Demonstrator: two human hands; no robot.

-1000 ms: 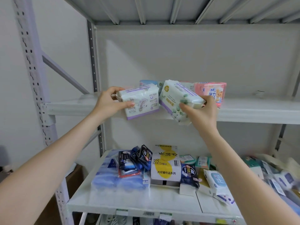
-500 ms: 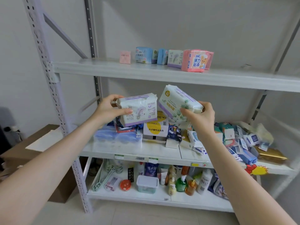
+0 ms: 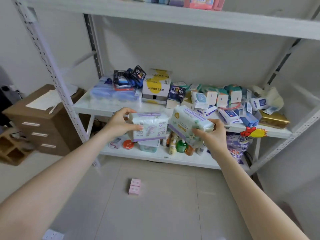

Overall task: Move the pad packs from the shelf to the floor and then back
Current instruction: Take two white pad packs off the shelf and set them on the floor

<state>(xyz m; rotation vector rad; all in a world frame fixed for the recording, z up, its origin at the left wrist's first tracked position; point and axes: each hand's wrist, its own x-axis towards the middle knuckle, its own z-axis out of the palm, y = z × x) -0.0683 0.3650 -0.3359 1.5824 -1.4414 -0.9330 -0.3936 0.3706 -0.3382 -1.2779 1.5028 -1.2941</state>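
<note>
We hold two pad packs up in the air, in front of the shelves and above the floor (image 3: 155,213).

Our left hand (image 3: 119,125) grips the purple and white pack (image 3: 149,127). The thumb lies on its front and the other fingers curl over its top left corner. This pack sits almost straight.

Our right hand (image 3: 210,134) grips the green and white pack (image 3: 187,122) at its lower right end, with the fingers curled round it. This pack is tilted. The two packs are just beside each other, and we cannot tell if they touch.

A small pink pack (image 3: 134,186) lies flat on the floor below our hands, well apart from the two packs we hold.

More pink packs (image 3: 199,2) stand on the top shelf (image 3: 173,14), cut off by the edge of the view.

The middle shelf (image 3: 103,105) is behind our hands. It holds a yellow and white box (image 3: 156,84), dark blue packs, many small white and green packs and a gold box (image 3: 273,119) at the right.

The bottom shelf (image 3: 138,154) holds a green bottle (image 3: 181,146), a clear tub (image 3: 149,146), a round orange lid (image 3: 128,144) and a purple bag (image 3: 237,148).

To the left of the shelves stands a brown chest of drawers (image 3: 43,125) with a sheet of paper (image 3: 45,101) on top.
</note>
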